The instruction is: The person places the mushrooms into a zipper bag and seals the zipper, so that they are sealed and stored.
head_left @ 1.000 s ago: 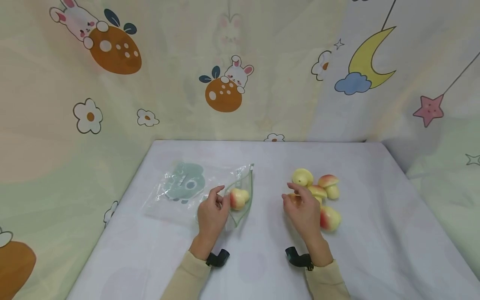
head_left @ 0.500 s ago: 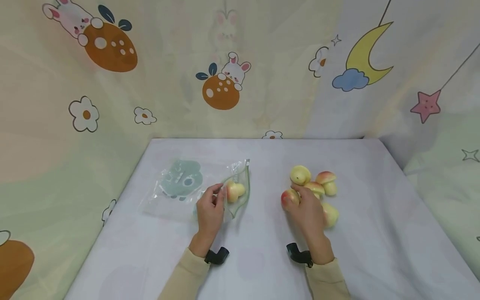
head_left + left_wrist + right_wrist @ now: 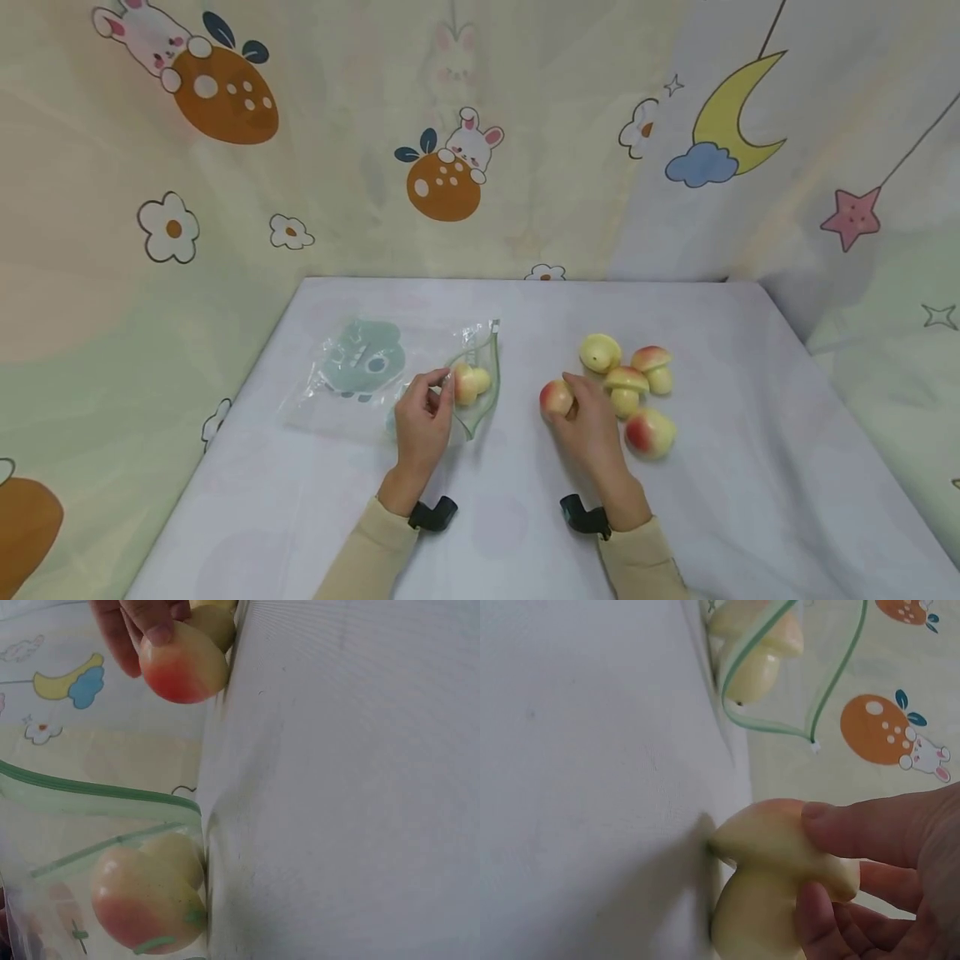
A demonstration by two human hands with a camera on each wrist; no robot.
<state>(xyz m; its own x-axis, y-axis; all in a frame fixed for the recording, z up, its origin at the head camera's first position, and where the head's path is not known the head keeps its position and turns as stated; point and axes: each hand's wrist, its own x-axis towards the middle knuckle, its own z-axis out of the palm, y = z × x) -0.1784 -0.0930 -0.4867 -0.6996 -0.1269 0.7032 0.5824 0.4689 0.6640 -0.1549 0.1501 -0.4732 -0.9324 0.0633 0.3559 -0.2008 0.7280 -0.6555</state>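
Note:
My right hand (image 3: 596,425) pinches a toy mushroom (image 3: 557,398) with a red and cream cap, thumb and fingers on the cap in the right wrist view. The mushroom is low over or on the white table; I cannot tell which. My left hand (image 3: 423,421) pinches the near side of a clear zip bag (image 3: 427,350) by its mouth. The bag lies flat, its green-edged opening spread towards the right. One toy mushroom (image 3: 146,900) sits inside, just behind that opening.
Right of my right hand stand several more toy mushrooms (image 3: 650,433), grouped close together. A white cloth covers the table (image 3: 495,517). Behind it hangs a printed curtain (image 3: 555,167) with rabbits, flowers and a moon.
My right hand has closed on a mushroom from the group and moved it left towards the bag. My left hand stays at the bag's mouth.

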